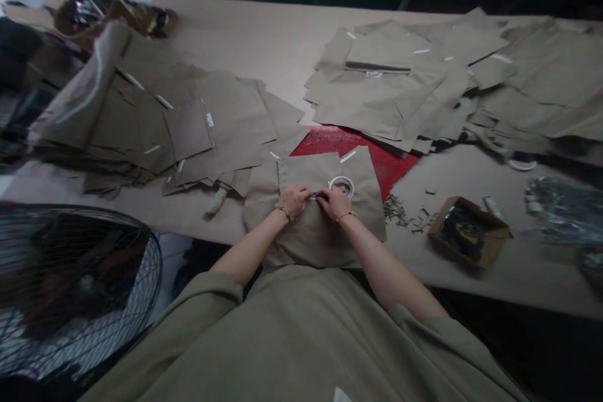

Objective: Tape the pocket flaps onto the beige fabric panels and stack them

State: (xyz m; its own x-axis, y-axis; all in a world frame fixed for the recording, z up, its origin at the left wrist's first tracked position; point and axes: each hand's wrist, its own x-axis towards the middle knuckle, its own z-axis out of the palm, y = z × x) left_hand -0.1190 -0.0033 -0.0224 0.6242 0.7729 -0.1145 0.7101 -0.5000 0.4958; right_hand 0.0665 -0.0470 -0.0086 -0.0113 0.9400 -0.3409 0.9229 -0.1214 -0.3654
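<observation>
A beige fabric piece (311, 239) lies in front of me at the table's near edge, with white marks at its top corners. My left hand (294, 200) is closed in a pinch at its middle. Close beside it, my right hand (338, 204) pinches the same spot from the other side. Between the fingertips shows a small pale and dark strip, too small to name. A white ring (342, 178), like a tape roll, rests on the fabric just behind my right hand. Red material (377, 154) shows beyond the fabric.
Stacks of beige fabric pieces lie at left (226, 113) and right (377, 100). Scattered small metal parts (397, 210) lie near a small cardboard box (438, 223). Clear plastic bags (565, 207) are far right. A caged fan (80, 289) stands at my lower left.
</observation>
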